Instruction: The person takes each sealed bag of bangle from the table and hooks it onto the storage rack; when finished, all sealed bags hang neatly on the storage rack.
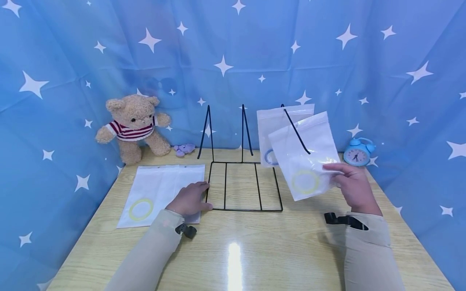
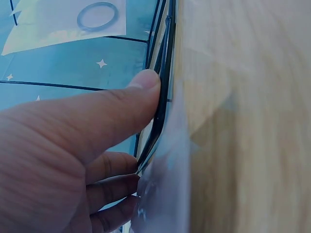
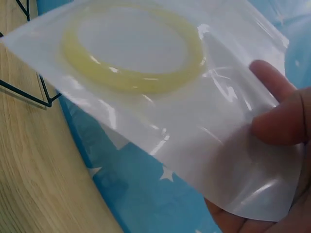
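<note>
A black wire rack (image 1: pixel 259 186) with three upright prongs stands on the table. My left hand (image 1: pixel 190 199) grips the left side of its base, thumb and fingers about the wire in the left wrist view. My right hand (image 1: pixel 354 186) pinches the lower right edge of a clear-white zip bag (image 1: pixel 320 137) with a yellow ring (image 3: pixel 141 82) inside. The right prong (image 1: pixel 296 131) crosses the front of this tilted bag; whether it runs through a hole is unclear. Behind it on the same prong hangs another zip bag (image 1: pixel 267 125) with a blue ring (image 1: pixel 270 157).
Left of the rack, a white zip bag (image 1: pixel 160 182) with a yellow ring lies flat, partly under my left hand. A teddy bear (image 1: pixel 134 117), a small purple toy (image 1: pixel 184 149) and a blue alarm clock (image 1: pixel 358 151) stand along the back. A starry blue curtain (image 1: pixel 225 36) encloses the table.
</note>
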The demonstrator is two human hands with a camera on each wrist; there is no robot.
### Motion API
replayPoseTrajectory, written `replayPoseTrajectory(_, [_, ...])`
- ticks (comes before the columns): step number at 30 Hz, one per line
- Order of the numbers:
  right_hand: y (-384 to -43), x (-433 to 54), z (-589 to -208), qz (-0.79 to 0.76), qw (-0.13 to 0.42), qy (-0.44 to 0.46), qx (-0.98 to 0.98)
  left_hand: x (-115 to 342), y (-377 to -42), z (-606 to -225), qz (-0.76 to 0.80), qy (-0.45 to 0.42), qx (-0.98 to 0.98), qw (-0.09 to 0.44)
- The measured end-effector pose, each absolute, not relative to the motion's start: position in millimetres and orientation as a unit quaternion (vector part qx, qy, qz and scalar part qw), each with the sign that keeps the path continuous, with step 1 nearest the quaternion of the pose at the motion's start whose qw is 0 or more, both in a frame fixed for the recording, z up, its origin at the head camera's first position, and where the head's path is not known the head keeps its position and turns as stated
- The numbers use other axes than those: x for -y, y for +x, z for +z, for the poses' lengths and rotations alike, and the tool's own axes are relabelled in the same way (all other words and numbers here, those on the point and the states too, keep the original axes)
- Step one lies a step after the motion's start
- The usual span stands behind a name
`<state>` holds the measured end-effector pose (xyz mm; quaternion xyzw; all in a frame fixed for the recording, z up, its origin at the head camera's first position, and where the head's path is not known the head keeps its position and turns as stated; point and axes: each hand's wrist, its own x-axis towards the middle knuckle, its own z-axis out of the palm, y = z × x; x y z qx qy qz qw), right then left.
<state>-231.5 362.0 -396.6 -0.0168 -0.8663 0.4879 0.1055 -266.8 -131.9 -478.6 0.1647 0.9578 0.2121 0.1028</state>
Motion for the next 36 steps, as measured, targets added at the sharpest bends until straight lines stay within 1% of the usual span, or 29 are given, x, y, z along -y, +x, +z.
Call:
replayPoseTrajectory(10, [-223, -349, -383, 0.473, 0.047, 0.126, 0.871, 132, -269, -481, 0.203, 0.168, -0.959, 0.101])
replayPoseTrajectory(17, [-220, -338, -376, 0.451, 0.006, 0.185, 0.873, 132, -269, -482, 0.201, 0.17, -0.96, 0.1])
replayPoseTrajectory(28, [-208, -326, -363, 0.467, 0.006, 0.237, 0.852, 132, -269, -482, 0.201, 0.171, -0.959, 0.099])
replayPoseTrajectory(36, [-202, -323, -359, 0.493, -0.008, 0.265, 0.829, 134, -272, -486, 0.199, 0.172, -0.96, 0.101])
